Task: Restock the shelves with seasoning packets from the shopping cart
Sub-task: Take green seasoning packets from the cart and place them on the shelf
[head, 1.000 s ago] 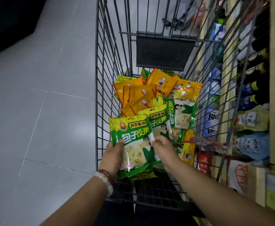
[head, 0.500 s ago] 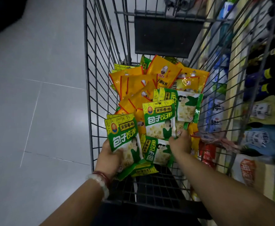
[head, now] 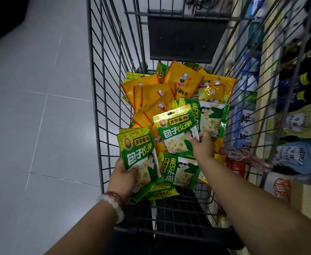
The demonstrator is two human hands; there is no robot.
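Green seasoning packets [head: 178, 173] are lying at the near end of the shopping cart [head: 99, 107], orange packets [head: 156, 100] heaped behind. Left hand [head: 122, 178] is clamping a small green stack [head: 139, 153]; right hand [head: 200, 147] is pinching another green packet [head: 177, 134] by its lower corner. Gathering step is under way. Next move likely calls for transferring the packet to the stack, then turning to the shelves [head: 298, 126] just beside.

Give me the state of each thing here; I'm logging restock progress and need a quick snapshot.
left hand: shut on a stack of green packets, held up
right hand: pinching the upright green packet
orange packets: loose pile at the cart's far end
flat green packet: lying in the cart
shopping cart: partly loaded
shelves: stocked with bottles and pouches
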